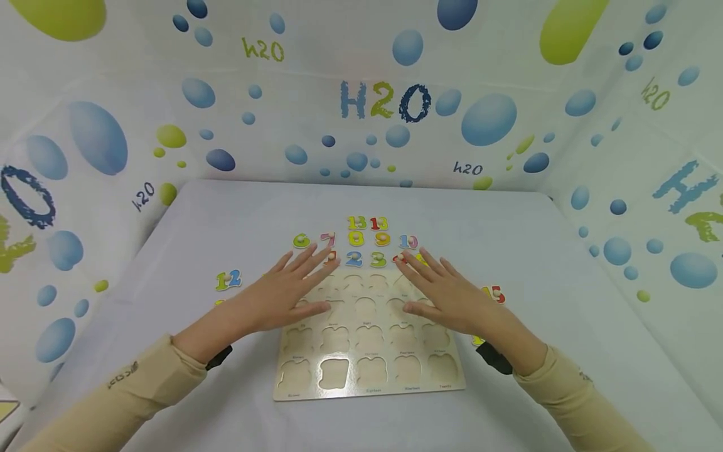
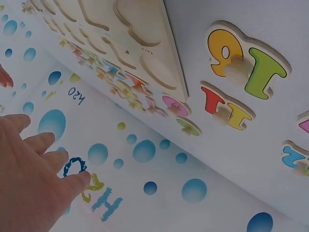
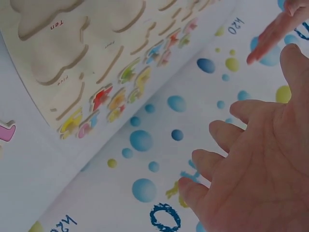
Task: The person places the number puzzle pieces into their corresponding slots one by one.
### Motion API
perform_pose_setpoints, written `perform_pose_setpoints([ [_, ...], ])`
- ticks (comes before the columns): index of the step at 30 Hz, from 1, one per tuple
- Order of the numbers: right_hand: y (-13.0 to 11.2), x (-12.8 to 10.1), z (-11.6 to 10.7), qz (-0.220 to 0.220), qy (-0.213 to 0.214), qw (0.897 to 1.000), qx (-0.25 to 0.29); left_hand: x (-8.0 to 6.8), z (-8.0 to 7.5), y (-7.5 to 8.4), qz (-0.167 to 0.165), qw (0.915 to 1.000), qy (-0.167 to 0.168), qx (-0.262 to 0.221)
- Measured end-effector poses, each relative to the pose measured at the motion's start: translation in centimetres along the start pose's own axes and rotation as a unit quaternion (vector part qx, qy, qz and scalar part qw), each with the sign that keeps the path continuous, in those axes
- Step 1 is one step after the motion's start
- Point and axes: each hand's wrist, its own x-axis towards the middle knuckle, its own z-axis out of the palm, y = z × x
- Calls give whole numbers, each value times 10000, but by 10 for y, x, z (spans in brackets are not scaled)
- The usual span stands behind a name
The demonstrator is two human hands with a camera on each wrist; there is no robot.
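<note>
Head view: a person is spreading both hands, palms down, over a wooden puzzle board (image 1: 369, 351) lying flat on a pale table (image 1: 565, 263). The left hand (image 1: 285, 295) is hovering at or resting on the board's left upper part, its fingers straight and fanned, grasping nothing; the right hand (image 1: 446, 292) is mirroring it over the board's right upper part, equally released. Whether the palms are actually pressing the wood cannot be told from this angle.

The board's cut-out recesses are all showing bare, which suggests the pieces are laid out apart so each can be seen and picked. Number pieces are sitting in loose rows just beyond the board's far edge, among them a green 6 (image 1: 301, 240), a yellow 8 (image 1: 356, 238) and a blue 2 (image 1: 354, 258). A 12 piece (image 1: 228, 280) is lying well left of the board, and a 15 piece (image 1: 493, 294) just right of it.

The hands are covering several pieces and recesses at the board's far edge, so those numerals are staying unreadable. From the left wrist camera, a 10 piece (image 2: 246, 60) and an 11 piece (image 2: 227, 108) are lying beside the board's edge, and another piece is cut off by the frame. The printed words under the recesses are mostly too small to read.
</note>
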Motion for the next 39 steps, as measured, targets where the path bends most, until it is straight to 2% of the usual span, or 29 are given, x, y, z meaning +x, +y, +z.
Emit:
perform_pose_setpoints([
  [8, -4, 4, 6, -46, -27, 9999, 89, 1, 7, 0, 122, 9999, 44, -8],
  [17, -5, 9, 11, -112, -36, 9999, 41, -1, 9, -7, 86, 10000, 20, 45],
  [22, -3, 9, 13, 38, -48, 9999, 97, -3, 11, -12, 33, 10000, 50, -10],
  [33, 15, -5, 23, 718, 144, 9938, 833, -8, 9, -32, -498, 9978, 223, -388],
  [39, 23, -9, 30, 949, 168, 9891, 1111, -12, 9, -45, -790, 9889, 593, -1114],
])
